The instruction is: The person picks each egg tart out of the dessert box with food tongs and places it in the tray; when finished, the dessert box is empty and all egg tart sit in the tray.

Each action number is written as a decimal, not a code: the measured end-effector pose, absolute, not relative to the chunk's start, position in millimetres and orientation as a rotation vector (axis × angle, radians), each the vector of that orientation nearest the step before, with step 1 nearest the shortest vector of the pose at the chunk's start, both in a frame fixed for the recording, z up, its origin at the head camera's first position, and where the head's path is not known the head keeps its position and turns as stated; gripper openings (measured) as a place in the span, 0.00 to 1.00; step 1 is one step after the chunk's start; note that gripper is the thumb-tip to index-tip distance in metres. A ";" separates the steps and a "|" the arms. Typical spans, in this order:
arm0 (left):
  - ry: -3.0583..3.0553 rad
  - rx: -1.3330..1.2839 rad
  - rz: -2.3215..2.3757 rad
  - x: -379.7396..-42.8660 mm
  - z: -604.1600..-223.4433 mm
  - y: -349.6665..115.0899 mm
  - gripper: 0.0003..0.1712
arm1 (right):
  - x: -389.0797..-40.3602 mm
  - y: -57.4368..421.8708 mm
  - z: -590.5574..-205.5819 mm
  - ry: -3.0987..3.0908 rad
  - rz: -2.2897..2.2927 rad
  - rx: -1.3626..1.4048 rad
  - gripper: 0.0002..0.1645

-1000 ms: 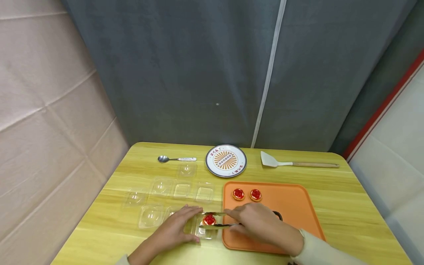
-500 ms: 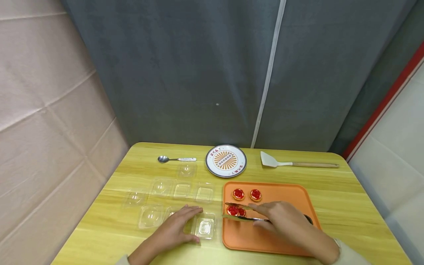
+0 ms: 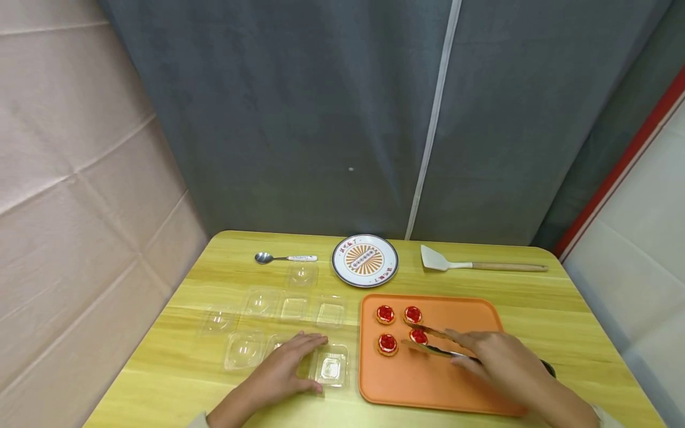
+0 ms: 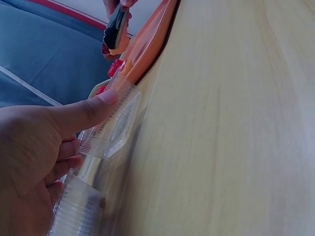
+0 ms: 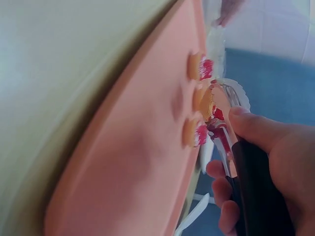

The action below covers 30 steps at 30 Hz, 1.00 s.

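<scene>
My right hand (image 3: 500,359) holds a pair of tongs (image 5: 261,191) above the orange tray (image 3: 455,392). The two tong arms stand on either side of a small red-topped tart (image 3: 418,337); whether they squeeze it, I cannot tell. Three more such tarts sit close by: one at the back left (image 3: 385,314), another at the back right (image 3: 412,315) and a third in front (image 3: 387,344). My left hand (image 3: 286,368) holds a clear plastic box (image 3: 333,365) at its left side, thumb on the near side and fingers on the far side. The left wrist view shows the thumb (image 4: 93,110) along the box's wall.
Several clear plastic boxes and lids (image 3: 244,349) lie left of the tray. Towards the back are a spoon (image 3: 289,257), a patterned plate (image 3: 365,260) and a white spatula (image 3: 481,266) with a wooden handle. A grey curtain (image 3: 321,119) hangs behind the table.
The tongs with a tart have moved right, from over the plastic box onto the tray, passing the front tart. My left hand has stayed at the box.
</scene>
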<state>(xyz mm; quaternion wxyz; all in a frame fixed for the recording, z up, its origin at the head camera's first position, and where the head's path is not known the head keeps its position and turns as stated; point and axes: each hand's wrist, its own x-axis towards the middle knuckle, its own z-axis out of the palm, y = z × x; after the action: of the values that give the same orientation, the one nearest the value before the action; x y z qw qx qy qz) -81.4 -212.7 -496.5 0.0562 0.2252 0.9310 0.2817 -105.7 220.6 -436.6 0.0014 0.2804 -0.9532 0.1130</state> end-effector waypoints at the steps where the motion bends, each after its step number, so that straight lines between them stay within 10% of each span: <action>1: 2.825 0.682 0.855 -81.4 -496.4 -212.8 0.51 | -106.0 222.0 -438.4 -2.996 0.341 0.881 0.28; 30: 2.838 0.686 0.857 -81.6 -500.1 -213.6 0.51 | -99.4 230.9 -456.6 -3.005 0.391 0.788 0.32</action>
<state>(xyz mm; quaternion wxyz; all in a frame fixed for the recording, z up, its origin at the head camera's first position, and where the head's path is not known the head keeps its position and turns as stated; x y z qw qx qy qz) -81.6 -213.6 -500.1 0.0492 0.2252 0.9315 0.2813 -99.4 230.9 -456.6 0.0053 0.2517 -0.9597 0.1249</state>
